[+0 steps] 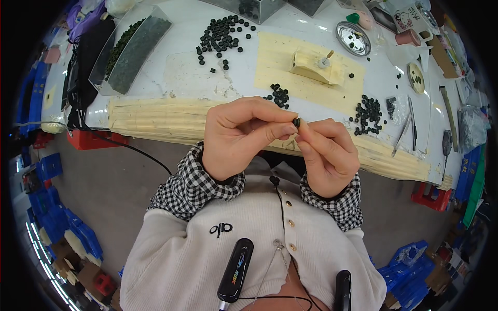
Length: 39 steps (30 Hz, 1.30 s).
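A cream sweater (176,254) fills the near space, with gold buttons down its front and dark stitched lettering on the chest, seen upside down. Beyond it stretches a white bench (306,23), edged along the front by a long strip of yellowish padding (155,116). A yellow sheet (272,52) covers part of the bench, and a clear bin (140,52) of dark bits stands at its left.

The left hand (236,137), in a checked cuff, pinches a small black piece (296,122) between thumb and forefinger. The right hand (332,155) holds the piece from the other side, fingers bent in. The piece is in front of the chest, just off the bench's front edge.

A black gadget (236,269) on the sweater carries white and orange print. On the yellow sheet sits a pale block (311,67). Toward the far right are a white container (409,19) with a cartoon and lettering, and a silver dish (339,39). Loose black pieces lie in a far pile (220,33), a right-hand pile (368,114) and a little cluster (280,96) just beyond the hands.
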{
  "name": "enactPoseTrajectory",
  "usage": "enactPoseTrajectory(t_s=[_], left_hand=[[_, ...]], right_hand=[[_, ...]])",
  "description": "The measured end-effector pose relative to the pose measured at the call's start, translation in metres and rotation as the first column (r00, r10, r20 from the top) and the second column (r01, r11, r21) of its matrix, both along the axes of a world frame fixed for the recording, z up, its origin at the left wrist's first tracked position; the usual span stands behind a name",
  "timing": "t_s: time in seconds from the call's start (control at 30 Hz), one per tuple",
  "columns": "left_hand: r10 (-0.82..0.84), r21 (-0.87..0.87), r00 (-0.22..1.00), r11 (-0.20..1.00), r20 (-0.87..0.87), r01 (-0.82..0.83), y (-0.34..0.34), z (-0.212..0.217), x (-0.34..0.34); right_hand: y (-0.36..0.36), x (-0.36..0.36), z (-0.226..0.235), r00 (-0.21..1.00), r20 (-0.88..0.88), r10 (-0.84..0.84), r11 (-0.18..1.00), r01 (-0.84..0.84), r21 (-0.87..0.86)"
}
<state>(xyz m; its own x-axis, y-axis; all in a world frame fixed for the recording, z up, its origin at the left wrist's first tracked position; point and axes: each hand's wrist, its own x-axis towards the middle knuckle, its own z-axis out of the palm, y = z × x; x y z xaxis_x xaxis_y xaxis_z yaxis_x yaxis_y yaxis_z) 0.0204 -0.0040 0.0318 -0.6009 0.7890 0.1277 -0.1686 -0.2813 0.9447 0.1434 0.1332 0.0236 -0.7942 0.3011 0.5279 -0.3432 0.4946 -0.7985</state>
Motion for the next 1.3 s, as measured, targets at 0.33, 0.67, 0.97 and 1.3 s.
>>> enactPoseTrajectory(t_s=[0.33, 0.67, 0.97, 1.3], left_hand=[[0.003, -0.02, 0.999, 1.0, -0.043, -0.004, -0.0003, -0.0005, -0.0011], [0.013, -0.03, 0.998, 0.999, -0.055, -0.014, 0.0004, -0.0027, -0.0021], [0.015, -0.026, 0.994, 0.999, -0.113, -0.018, 0.0014, -0.0057, -0.0033], [0.021, -0.017, 0.998, 1.0, -0.066, -0.022, 0.0032, -0.0073, -0.0039]], right_hand=[[0.0007, -0.0003, 0.0011, 1.0, 0.007, 0.013, 1.0, -0.013, 0.026], [0.0013, -0.0012, 0.0021, 1.0, 0.017, 0.008, 0.999, -0.009, 0.046], [0.0011, -0.0008, 0.0015, 1.0, 0.025, 0.001, 1.0, -0.002, 0.031], [-0.0002, -0.0017, -0.001, 0.999, 0.037, -0.013, 1.0, 0.014, -0.008]])
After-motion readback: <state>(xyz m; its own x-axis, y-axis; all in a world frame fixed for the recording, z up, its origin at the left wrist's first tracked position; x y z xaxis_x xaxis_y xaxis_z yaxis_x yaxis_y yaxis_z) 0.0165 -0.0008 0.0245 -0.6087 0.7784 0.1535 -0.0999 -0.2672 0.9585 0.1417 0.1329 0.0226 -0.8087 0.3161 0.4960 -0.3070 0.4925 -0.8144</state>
